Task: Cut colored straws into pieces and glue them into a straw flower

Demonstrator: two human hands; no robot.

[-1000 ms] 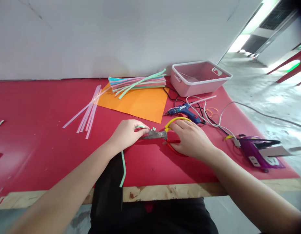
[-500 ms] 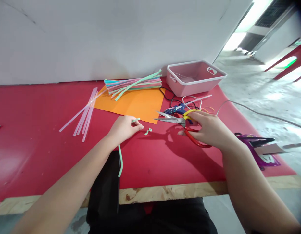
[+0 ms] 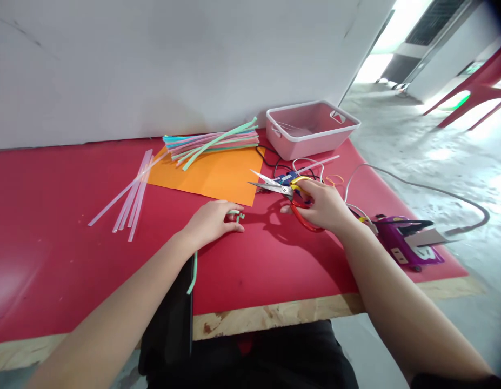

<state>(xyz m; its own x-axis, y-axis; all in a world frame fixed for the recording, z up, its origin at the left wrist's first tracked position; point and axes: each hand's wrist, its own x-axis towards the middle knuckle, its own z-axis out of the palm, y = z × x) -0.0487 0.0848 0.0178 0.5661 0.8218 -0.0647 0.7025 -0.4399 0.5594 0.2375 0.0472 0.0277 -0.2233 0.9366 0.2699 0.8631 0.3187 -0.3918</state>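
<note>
My left hand [image 3: 212,224] rests low over the red tabletop, its fingers closed on a thin light-green straw [image 3: 192,275] whose tail hangs out below the wrist. Small cut green pieces [image 3: 241,216] lie right at its fingertips, partly hidden. In my right hand [image 3: 323,204] is a pair of scissors [image 3: 280,189] with one yellow and one red handle loop. The blades stand apart, point left, and are clear of the straw. Under and behind the scissors sits a blue glue gun [image 3: 286,178], partly covered.
An orange sheet [image 3: 209,181] lies beneath a bundle of coloured straws [image 3: 213,143]. Translucent pink sticks [image 3: 132,200] are to its left. A pink basket [image 3: 311,135] stands at back right; a purple power box [image 3: 412,248] with cables is near the right edge. A dark phone-like slab [image 3: 171,313] overhangs the front edge.
My left hand has moved slightly down and nearer the cut green pieces, its fingertips now among them. The scissors remain in my right hand, blades apart. The whole view has shifted a little.
</note>
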